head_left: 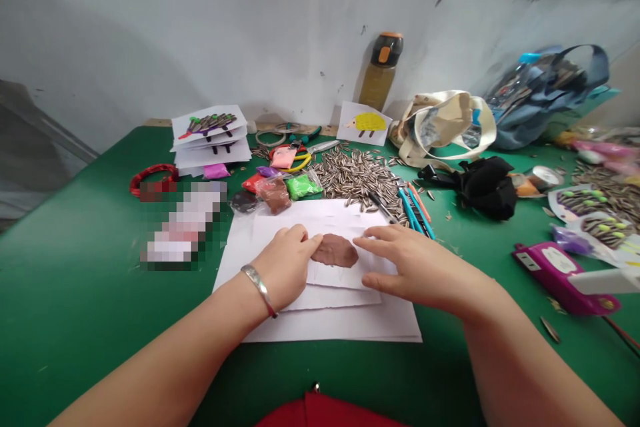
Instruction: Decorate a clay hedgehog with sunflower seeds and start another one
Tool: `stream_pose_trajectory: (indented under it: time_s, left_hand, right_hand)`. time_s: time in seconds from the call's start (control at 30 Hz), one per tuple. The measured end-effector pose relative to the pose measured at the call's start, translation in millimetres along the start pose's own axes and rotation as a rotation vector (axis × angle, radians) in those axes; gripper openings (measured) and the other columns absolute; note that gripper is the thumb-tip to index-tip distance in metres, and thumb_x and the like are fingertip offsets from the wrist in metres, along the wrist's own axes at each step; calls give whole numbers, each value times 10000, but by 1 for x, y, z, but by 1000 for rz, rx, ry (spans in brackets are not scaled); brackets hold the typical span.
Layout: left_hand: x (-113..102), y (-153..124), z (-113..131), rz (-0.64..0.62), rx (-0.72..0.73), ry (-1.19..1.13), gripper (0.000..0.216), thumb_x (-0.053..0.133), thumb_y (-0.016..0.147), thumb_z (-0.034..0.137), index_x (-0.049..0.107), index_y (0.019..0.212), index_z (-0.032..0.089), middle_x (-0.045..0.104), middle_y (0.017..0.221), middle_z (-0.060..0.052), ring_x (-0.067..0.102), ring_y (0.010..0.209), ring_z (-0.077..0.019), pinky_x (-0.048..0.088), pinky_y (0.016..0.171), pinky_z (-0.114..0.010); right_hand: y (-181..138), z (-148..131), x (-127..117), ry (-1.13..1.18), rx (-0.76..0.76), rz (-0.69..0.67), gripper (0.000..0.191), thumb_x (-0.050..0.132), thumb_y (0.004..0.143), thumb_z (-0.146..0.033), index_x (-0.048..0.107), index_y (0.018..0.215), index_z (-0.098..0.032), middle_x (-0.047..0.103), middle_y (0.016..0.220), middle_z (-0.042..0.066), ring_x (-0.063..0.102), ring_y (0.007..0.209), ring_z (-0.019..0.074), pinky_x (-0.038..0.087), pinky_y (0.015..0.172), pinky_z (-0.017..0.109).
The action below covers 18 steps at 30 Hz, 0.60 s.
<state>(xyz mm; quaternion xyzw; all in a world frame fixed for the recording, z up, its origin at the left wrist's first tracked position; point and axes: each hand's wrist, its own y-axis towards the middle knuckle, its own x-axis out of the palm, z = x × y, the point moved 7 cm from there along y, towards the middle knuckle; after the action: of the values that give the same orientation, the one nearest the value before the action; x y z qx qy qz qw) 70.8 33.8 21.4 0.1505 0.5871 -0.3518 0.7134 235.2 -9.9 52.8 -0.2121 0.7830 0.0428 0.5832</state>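
Observation:
A flattened oval of brown clay point(335, 251) lies on the top sheet of white paper point(280, 267), which carries faint pencil lines below the oval. My left hand point(285, 263), with a silver bangle at the wrist, is closed, its fingers curled and its thumb pressed on the clay's left edge. At the opposite side, my right hand point(400, 257) is open. Its fingers are spread close to the clay's right edge, with the lowest over the paper. Just behind the sheets sit a bag of brown clay point(274, 195) and a bag of green clay point(303, 185).
Sunflower seeds point(357, 177) are heaped behind the paper, near a blue cutter point(413, 210). Stacked picture cards point(213, 130) and red tape point(154, 179) lie left. A bottle point(381, 73) stands by the wall. To the right are a black pouch point(483, 190) and a magenta glue-gun-like device point(560, 277).

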Motion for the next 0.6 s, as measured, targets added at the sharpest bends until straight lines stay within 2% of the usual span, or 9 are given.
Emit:
stream_pose_trajectory:
  time_s: [0.27,0.43,0.6]
  left_hand:
    - [0,0,-1,25,14,4,543,421,789,41,560,1303,147,558,1014,-123,526,890,-244,465,849,-395]
    - [0,0,0,13,8,8,564,430,781,31,552,1320,148,554,1016,-124,526,891,-250,456,852,-388]
    - [1,1,1,-17,-2,8,594,424,792,22,515,1365,147,545,1037,-131,529,904,-256,454,863,-394]
  right_hand:
    - [6,-9,4,-83,-4,10,433,596,823,-462,644,1213,-282,600,1174,99,529,1063,314,452,895,471]
    - [6,-7,4,-63,-5,28,512,576,839,-453,564,1323,-286,589,1219,100,527,1070,303,443,915,465]
    - [9,-10,9,-129,10,44,538,581,826,-509,565,1324,-309,574,1228,115,521,1074,327,426,913,500]
